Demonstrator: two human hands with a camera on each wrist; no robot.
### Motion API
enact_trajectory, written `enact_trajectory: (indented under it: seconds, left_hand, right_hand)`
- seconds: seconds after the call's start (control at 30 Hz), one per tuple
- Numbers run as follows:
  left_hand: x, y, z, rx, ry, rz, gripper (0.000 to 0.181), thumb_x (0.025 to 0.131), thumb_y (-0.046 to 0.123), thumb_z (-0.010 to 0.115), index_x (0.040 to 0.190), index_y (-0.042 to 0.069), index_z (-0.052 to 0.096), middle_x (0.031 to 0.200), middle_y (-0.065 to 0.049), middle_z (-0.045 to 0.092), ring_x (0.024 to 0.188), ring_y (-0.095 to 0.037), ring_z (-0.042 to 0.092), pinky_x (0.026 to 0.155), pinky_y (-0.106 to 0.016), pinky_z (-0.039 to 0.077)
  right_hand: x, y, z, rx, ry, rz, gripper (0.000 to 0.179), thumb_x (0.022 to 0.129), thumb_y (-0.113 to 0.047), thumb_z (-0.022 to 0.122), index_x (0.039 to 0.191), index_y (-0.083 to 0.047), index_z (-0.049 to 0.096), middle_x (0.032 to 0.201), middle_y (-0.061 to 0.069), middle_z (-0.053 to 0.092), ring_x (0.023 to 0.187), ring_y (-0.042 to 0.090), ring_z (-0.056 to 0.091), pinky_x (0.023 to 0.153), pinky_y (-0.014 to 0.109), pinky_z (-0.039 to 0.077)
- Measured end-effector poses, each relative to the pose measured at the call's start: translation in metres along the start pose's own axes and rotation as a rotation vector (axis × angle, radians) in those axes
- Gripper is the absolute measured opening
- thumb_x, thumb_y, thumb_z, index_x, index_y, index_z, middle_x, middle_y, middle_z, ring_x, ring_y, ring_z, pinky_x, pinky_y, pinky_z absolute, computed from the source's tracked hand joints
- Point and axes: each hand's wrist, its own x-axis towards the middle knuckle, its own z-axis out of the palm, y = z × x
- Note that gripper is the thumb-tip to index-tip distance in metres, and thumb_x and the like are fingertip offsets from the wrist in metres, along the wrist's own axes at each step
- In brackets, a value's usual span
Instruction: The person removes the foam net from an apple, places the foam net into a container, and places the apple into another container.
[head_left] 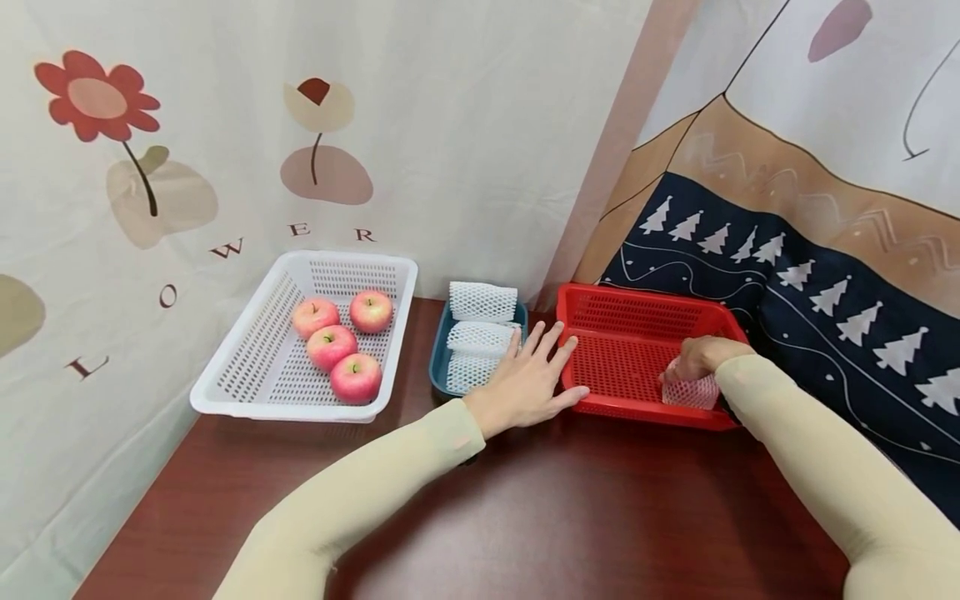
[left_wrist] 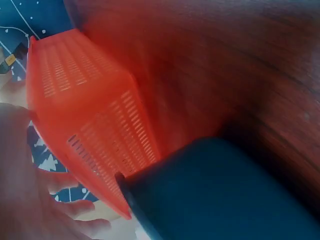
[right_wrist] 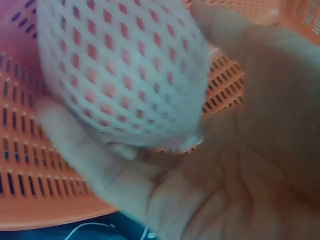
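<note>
Inside the right end of the red basket [head_left: 615, 362], my right hand [head_left: 696, 357] grips an apple in a white foam net [head_left: 692, 395]. The right wrist view shows fingers and thumb around the netted apple [right_wrist: 125, 75], its pinkish red showing through the mesh. My left hand [head_left: 528, 385] is spread, fingers straight, palm down, between the dark blue bin [head_left: 434, 371] and the basket's left end. It holds nothing and partly covers the bin's right side. White foam nets [head_left: 482, 302] lie stacked in a row in that bin.
To the left, a white basket [head_left: 232, 354] contains several bare red apples [head_left: 356, 379]. All the containers stand along the back of the dark red wooden table [head_left: 525, 517]. Printed curtains [head_left: 480, 125] hang right behind them, with navy tree-patterned cloth [head_left: 817, 333] beside the red basket.
</note>
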Motion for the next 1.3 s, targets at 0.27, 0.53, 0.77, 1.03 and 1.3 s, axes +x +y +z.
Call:
enact_trajectory:
  seconds: [0.27,0.53,0.77,1.03,1.3]
  left_hand:
    - [0.003,0.004,0.006,-0.01,-0.034,-0.048,0.1,0.114,0.08,0.035,0.189,0.016,0.015,0.199,-0.007,0.009,0.186,-0.042,0.009,0.149,-0.07,0.01]
    - [0.005,0.008,0.006,0.006,-0.015,-0.047,0.098,0.115,0.079,0.035,0.188,0.016,0.019,0.199,-0.007,0.011,0.185,-0.041,0.011,0.15,-0.067,0.012]
    - [0.003,0.006,0.007,-0.005,-0.029,-0.05,0.097,0.115,0.079,0.034,0.188,0.016,0.019,0.199,-0.008,0.012,0.185,-0.041,0.012,0.149,-0.067,0.014]
    - [0.001,0.004,0.009,-0.047,-0.022,-0.056,0.097,0.115,0.078,0.035,0.188,0.016,0.019,0.199,-0.007,0.011,0.185,-0.042,0.014,0.149,-0.068,0.015]
    - [0.001,0.005,0.01,-0.033,-0.005,-0.052,0.097,0.115,0.078,0.035,0.188,0.016,0.021,0.199,-0.008,0.012,0.184,-0.044,0.016,0.149,-0.068,0.017]
  right_hand:
    - [0.013,0.017,0.007,0.07,-0.02,-0.063,0.123,0.098,-0.049,0.084,0.174,0.02,0.017,0.175,0.049,0.036,0.156,0.064,0.047,0.134,0.082,0.036]
    - [0.013,0.021,0.004,0.029,0.069,-0.134,0.12,0.095,-0.042,0.09,0.173,0.019,0.024,0.172,0.048,0.042,0.157,0.064,0.048,0.132,0.083,0.038]
    - [0.013,0.016,0.008,0.024,0.109,-0.187,0.121,0.09,-0.04,0.093,0.172,0.02,0.027,0.167,0.048,0.049,0.15,0.06,0.056,0.129,0.08,0.044]
    - [0.001,0.005,0.005,0.017,0.292,-0.309,0.095,0.087,-0.034,0.096,0.149,0.021,0.048,0.128,0.034,0.073,0.111,0.041,0.072,0.111,0.065,0.063]
    - [-0.021,-0.006,0.014,0.136,0.456,-0.381,0.093,0.083,-0.03,0.1,0.15,0.016,0.055,0.133,0.032,0.069,0.109,0.04,0.07,0.102,0.063,0.068]
